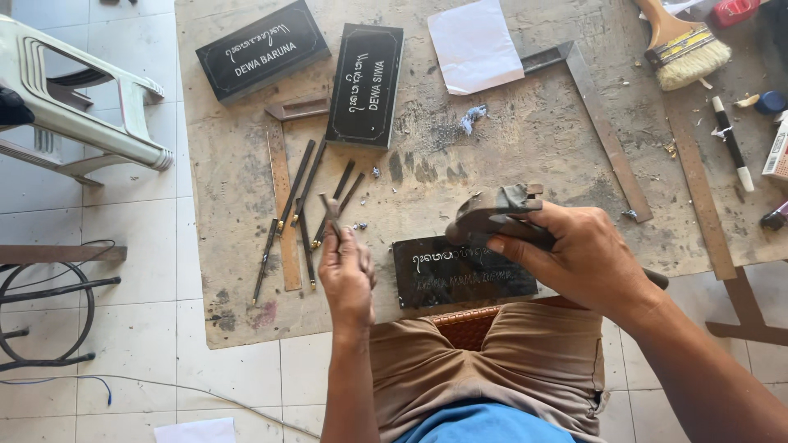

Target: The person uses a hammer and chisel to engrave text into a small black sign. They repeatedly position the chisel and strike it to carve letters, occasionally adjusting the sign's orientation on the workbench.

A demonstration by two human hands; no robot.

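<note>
While the left hand (346, 275) pinches a chisel (332, 210) and the right hand (579, 256) clamps a mallet (492, 212), the plaque (462, 271) at lower centre looks partly carved; two plaques (261, 49) at upper left appear finished.

head-worn view, looking down, close

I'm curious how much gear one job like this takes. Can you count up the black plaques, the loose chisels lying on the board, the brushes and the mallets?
Black plaques: 3 (two at the top, one near the knees)
Loose chisels: about 6, some overlap
Paintbrush: 1
Mallet, in the right hand: 1
Chisel in the left hand: 1
Total: about 12
</note>
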